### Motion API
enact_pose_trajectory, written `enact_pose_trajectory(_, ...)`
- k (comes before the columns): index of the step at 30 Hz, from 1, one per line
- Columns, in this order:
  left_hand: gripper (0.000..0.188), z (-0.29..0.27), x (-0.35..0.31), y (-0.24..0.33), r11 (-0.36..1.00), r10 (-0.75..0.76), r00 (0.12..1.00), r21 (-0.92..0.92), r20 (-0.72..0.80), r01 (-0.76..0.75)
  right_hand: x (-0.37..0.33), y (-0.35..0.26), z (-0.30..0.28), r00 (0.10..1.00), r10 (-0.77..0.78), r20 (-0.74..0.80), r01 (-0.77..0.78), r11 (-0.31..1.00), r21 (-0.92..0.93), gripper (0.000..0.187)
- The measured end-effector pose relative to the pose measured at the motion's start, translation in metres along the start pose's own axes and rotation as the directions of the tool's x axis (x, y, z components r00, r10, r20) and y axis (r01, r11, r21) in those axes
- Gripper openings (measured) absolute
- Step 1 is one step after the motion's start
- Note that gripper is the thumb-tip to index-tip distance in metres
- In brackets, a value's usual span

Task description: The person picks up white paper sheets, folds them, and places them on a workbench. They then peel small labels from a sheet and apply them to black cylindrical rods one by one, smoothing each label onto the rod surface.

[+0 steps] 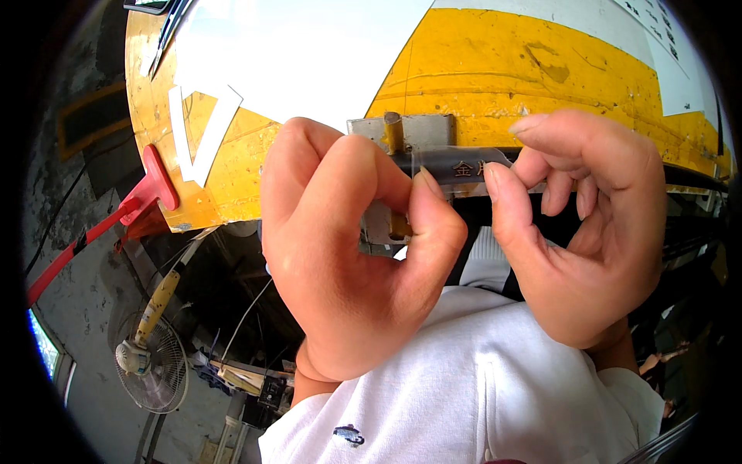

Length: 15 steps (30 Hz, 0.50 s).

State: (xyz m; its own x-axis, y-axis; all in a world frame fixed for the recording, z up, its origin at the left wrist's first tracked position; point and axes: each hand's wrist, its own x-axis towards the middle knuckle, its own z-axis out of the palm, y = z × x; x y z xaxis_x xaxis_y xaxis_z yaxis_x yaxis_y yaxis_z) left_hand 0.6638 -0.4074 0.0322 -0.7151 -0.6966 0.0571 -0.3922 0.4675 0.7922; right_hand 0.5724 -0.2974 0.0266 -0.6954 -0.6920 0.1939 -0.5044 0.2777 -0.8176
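A dark round rod (444, 161) with gold characters lies crosswise at the table's front edge. Over its lettered part sits a strip of clear film (481, 153). My left hand (332, 247) is closed, thumb and forefinger pinched at the film's left end against the rod. At the right end, my right hand (591, 224) pinches the film between thumb and forefinger, its other fingers curled loosely. A grey metal plate (437, 130) with a yellowish upright pin (393, 133) stands beside the rod. My left hand hides part of this fixture and the rod's left stretch.
White sheets (294, 54) cover much of the yellow table (479, 69). Two white paper strips (212, 139) lie at the left, near tweezers (166, 35). A red-handled tool (157, 182) juts past the left edge. A fan (154, 363) stands below left.
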Motion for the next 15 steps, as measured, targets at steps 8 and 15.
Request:
enact_pose_trajectory(8,0.02,-0.0005,0.0009,0.0008,1.0,-0.019,1.0,-0.009,0.011,0.019,0.0007,0.0008,-0.0029,0.999,0.017,0.031,-0.018,1.0,0.015,0.048)
enact_pose_trajectory(15,0.02,-0.0008,0.0015,0.0003,1.0,-0.014,1.0,-0.013,0.02,0.015,0.0025,0.0076,-0.0066,0.998,-0.06,0.034,0.06,0.998,0.006,0.04)
